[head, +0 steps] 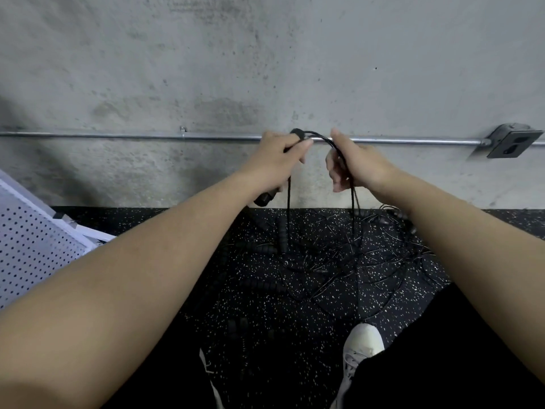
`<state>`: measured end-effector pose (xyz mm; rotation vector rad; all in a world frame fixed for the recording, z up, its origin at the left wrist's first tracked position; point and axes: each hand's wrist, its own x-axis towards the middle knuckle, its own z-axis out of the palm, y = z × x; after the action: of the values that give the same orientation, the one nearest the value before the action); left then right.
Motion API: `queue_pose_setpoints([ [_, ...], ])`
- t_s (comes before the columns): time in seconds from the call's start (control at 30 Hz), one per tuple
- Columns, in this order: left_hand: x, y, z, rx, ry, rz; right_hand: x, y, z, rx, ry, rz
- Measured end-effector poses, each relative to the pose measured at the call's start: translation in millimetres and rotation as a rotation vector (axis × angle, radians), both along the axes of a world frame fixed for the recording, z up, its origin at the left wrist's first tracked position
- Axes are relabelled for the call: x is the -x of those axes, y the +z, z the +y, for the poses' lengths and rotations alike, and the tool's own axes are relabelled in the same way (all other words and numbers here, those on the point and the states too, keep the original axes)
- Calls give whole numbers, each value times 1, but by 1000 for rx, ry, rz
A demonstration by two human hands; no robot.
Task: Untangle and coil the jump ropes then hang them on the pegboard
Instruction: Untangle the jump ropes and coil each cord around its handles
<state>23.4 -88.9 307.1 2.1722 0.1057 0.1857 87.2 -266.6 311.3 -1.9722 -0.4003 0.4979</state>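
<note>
- the left hand (275, 153) is curled round a black handle (265, 198) of one jump rope, the handle's end poking out below the fist and its top showing above the fingers.
- the right hand (354, 165) pinches several thin black cords (320, 136) that arch across from the left hand, its fingers bent round the strands.
- from both hands the cords drop straight down to the floor, so this rope is only partly gathered; i judge a coil is being started, not finished.
- the tangled pile (348, 255) of ropes lies on the speckled rubber floor (250, 305) below the hands, near the wall, with foam-grip handles and loops crossing each other; most of the untangling looks undone.
- the pegboard (32, 246) leans at the left edge, well apart from the pile; no rope shows on the part in view, so hanging is not yet begun as far as can be seen.
- a white shoe (364, 340) stands just beside the pile's near edge.
</note>
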Motion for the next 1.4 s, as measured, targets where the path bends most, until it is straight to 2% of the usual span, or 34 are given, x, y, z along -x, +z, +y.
queue_pose_setpoints([
  [0.1,-2,2,15,147,130,13,-7,-11,-20,318,108,60],
  [0.17,-1,2,25,152,193,39,-9,-19,-32,444,126,91],
  [0.23,0,0,33,113,200,79,-15,-21,-37,395,22,80],
  [0.37,3,-7,39,35,152,115,-22,-6,-34,165,-241,-73],
  [0.57,6,-2,10,-137,-19,98,-8,0,-8,32,-143,-235],
  [0.67,6,-5,-7,-182,-137,75,3,1,8,-24,-102,-261],
  [0.73,5,-7,-11,-185,-143,57,8,3,13,-51,-86,-259],
  [0.83,3,-6,-5,-169,-77,19,9,4,8,-4,-43,-201],
  [0.9,3,-5,1,-140,-34,0,5,0,-1,59,-3,-72],
  [0.97,3,-3,7,-108,22,-14,1,-6,-11,169,54,43],
  [1.1,2,-1,22,-86,111,1,-5,-18,-31,405,129,151],
  [1.2,5,-4,32,-176,119,46,-8,-15,-37,341,28,109],
  [1.3,7,-7,36,-183,123,109,-18,-8,-38,157,-136,21],
  [1.4,10,-5,31,-191,93,135,-20,-7,-32,73,-181,-47],
])
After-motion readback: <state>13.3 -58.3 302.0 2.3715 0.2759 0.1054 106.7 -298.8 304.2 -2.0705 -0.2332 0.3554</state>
